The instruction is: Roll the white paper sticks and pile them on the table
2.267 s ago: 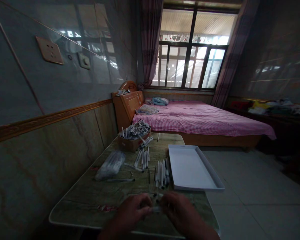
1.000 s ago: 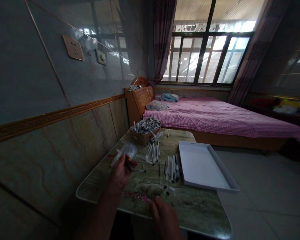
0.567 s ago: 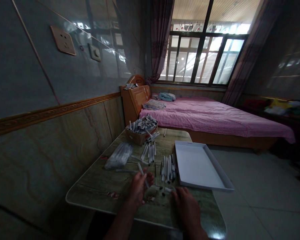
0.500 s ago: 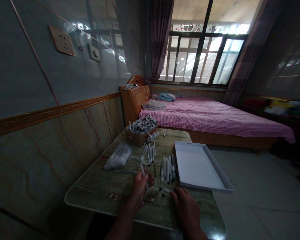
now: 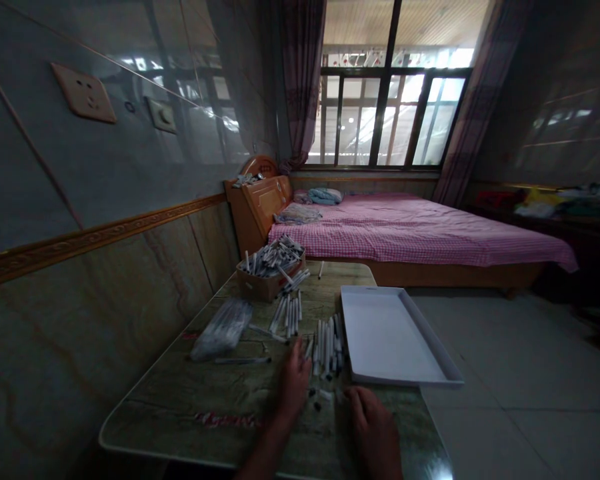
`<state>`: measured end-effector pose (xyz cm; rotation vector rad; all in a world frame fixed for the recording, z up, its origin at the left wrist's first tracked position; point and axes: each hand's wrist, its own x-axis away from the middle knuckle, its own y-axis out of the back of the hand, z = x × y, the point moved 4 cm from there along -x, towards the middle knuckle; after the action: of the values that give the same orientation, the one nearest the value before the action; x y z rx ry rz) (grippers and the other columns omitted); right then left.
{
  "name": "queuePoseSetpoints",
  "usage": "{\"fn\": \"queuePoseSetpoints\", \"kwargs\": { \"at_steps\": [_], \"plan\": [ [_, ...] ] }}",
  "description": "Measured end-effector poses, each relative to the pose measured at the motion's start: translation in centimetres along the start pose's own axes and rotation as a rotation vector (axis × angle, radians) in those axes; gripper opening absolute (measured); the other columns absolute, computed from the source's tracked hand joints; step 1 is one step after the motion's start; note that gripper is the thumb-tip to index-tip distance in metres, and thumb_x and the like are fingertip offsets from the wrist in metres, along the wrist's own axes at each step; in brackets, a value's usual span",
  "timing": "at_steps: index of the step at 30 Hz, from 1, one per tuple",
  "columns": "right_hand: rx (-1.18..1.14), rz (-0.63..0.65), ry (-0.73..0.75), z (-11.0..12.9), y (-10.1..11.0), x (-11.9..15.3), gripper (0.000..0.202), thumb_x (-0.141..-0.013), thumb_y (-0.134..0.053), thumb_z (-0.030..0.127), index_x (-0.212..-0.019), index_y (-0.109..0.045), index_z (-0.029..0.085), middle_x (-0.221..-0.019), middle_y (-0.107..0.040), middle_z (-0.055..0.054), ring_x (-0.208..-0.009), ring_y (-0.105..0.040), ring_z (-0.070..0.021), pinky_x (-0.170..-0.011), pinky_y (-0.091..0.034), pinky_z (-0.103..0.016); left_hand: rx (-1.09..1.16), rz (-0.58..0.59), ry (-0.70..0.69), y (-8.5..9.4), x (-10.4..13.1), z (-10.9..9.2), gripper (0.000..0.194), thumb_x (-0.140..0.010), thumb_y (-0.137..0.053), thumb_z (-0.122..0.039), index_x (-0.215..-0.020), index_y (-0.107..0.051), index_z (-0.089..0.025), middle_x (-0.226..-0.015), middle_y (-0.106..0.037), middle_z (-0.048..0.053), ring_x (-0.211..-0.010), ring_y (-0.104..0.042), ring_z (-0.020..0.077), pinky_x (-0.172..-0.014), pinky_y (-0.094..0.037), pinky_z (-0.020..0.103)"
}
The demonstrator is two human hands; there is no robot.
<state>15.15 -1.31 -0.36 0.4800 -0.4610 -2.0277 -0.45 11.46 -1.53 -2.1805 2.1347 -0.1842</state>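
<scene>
My left hand (image 5: 294,381) is at the left end of a row of white marker pens (image 5: 327,347), its fingers closed around a pen (image 5: 309,348) that shows at the fingertips. My right hand (image 5: 373,423) rests on the table just below the white tray, fingers curled in; whatever it may hold is hidden. Between the hands lie small black caps (image 5: 317,405) and a short white piece (image 5: 325,395). Farther back, more pens (image 5: 287,315) lie side by side. Behind them stands a cardboard box (image 5: 260,287) heaped with pens.
A shallow white tray (image 5: 393,337) covers the table's right side. On the left lie a clear plastic bag of thin items (image 5: 223,329) and a thin clear rod (image 5: 243,361). The marbled table (image 5: 170,400) stands beside a tiled wall, with a bed (image 5: 420,230) beyond it.
My left hand has moved right with the pen, from the table's middle to the row's left edge. My right hand has drawn slightly away from the short white piece. The view has shifted a little.
</scene>
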Motion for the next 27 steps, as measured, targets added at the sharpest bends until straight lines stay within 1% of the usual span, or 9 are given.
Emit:
{"fn": "queuePoseSetpoints", "kwargs": {
  "at_steps": [3, 5, 7, 10, 13, 17, 19, 24, 27],
  "plan": [
    [-0.010, 0.011, 0.014, 0.0, -0.1, 0.1, 0.053, -0.094, -0.036, 0.064, -0.082, -0.070, 0.025, -0.090, -0.075, -0.008, -0.081, -0.069, -0.0226, -0.072, -0.045, -0.028, -0.249, 0.063, -0.156, -0.1, 0.7, -0.6, 0.046, -0.080, -0.063, -0.027, -0.125, -0.063, -0.020, -0.144, -0.057, 0.014, -0.141, -0.042, 0.0295, -0.119, -0.026, 0.042],
    [-0.005, 0.022, 0.013, -0.2, -0.2, 0.1, 0.047, -0.096, -0.039, 0.059, -0.084, -0.069, 0.025, -0.088, -0.075, -0.007, -0.081, -0.069, -0.0223, -0.072, -0.044, -0.028, -0.479, 0.131, -0.228, -0.6, 1.3, -0.7, 0.049, -0.086, -0.055, -0.030, -0.134, -0.058, -0.020, -0.148, -0.052, 0.015, -0.142, -0.040, 0.0307, -0.121, -0.021, 0.048],
    [0.006, 0.035, 0.006, -0.4, -0.3, 0.1, 0.044, -0.096, -0.040, 0.056, -0.085, -0.069, 0.025, -0.087, -0.074, -0.006, -0.081, -0.069, -0.0227, -0.072, -0.044, -0.028, -0.682, 0.196, -0.280, -1.5, 1.8, -0.6, 0.051, -0.090, -0.047, -0.030, -0.140, -0.052, -0.018, -0.152, -0.047, 0.016, -0.144, -0.037, 0.0310, -0.121, -0.018, 0.052],
    [0.009, 0.047, 0.005, -0.6, -0.5, 0.1, 0.040, -0.096, -0.041, 0.052, -0.087, -0.069, 0.025, -0.089, -0.074, -0.006, -0.083, -0.069, -0.0234, -0.073, -0.043, -0.028, -0.829, 0.257, -0.311, -2.7, 2.4, -0.3, 0.056, -0.093, -0.041, -0.033, -0.146, -0.045, -0.016, -0.156, -0.041, 0.016, -0.147, -0.031, 0.0295, -0.121, -0.018, 0.051],
    [0.003, 0.052, 0.012, -0.6, -0.5, 0.1, 0.038, -0.096, -0.041, 0.050, -0.087, -0.070, 0.026, -0.089, -0.074, -0.006, -0.082, -0.069, -0.0229, -0.072, -0.043, -0.028, -0.846, 0.295, -0.311, -3.5, 2.6, -0.1, 0.060, -0.093, -0.041, -0.037, -0.148, -0.042, -0.012, -0.158, -0.035, 0.017, -0.150, -0.024, 0.0303, -0.121, -0.018, 0.050],
    [0.019, 0.040, 0.018, -0.6, -0.5, 0.1, 0.041, -0.096, -0.040, 0.052, -0.084, -0.069, 0.026, -0.086, -0.074, -0.005, -0.080, -0.069, -0.0220, -0.070, -0.043, -0.027, -0.762, 0.251, -0.288, -3.1, 2.4, -0.4, 0.062, -0.094, -0.038, -0.040, -0.148, -0.041, -0.011, -0.160, -0.031, 0.018, -0.150, -0.023, 0.0295, -0.122, -0.018, 0.047],
    [0.016, 0.026, 0.019, -0.5, -0.4, 0.1, 0.043, -0.096, -0.039, 0.053, -0.084, -0.070, 0.026, -0.087, -0.075, -0.005, -0.081, -0.070, -0.0214, -0.071, -0.044, -0.026, -0.727, 0.245, -0.280, -2.7, 2.2, -0.4, 0.062, -0.095, -0.035, -0.040, -0.149, -0.039, -0.011, -0.160, -0.033, 0.017, -0.149, -0.025, 0.0278, -0.122, -0.019, 0.046],
    [0.041, 0.018, 0.013, -0.5, -0.3, 0.1, 0.047, -0.097, -0.035, 0.056, -0.084, -0.070, 0.027, -0.085, -0.075, -0.003, -0.079, -0.070, -0.0192, -0.069, -0.046, -0.023, -0.643, 0.322, -0.285, -2.3, 1.9, 0.1, 0.064, -0.095, -0.033, -0.045, -0.150, -0.037, -0.014, -0.159, -0.037, 0.014, -0.148, -0.028, 0.0251, -0.123, -0.019, 0.045],
    [0.046, 0.006, 0.028, -0.5, -0.3, 0.1, 0.048, -0.097, -0.035, 0.057, -0.084, -0.071, 0.027, -0.085, -0.075, -0.003, -0.079, -0.070, -0.0193, -0.070, -0.047, -0.023, -0.544, 0.278, -0.239, -2.0, 1.5, 0.4, 0.063, -0.095, -0.032, -0.045, -0.149, -0.038, -0.012, -0.158, -0.037, 0.015, -0.148, -0.029, 0.0243, -0.122, -0.021, 0.043]
  ]
}}
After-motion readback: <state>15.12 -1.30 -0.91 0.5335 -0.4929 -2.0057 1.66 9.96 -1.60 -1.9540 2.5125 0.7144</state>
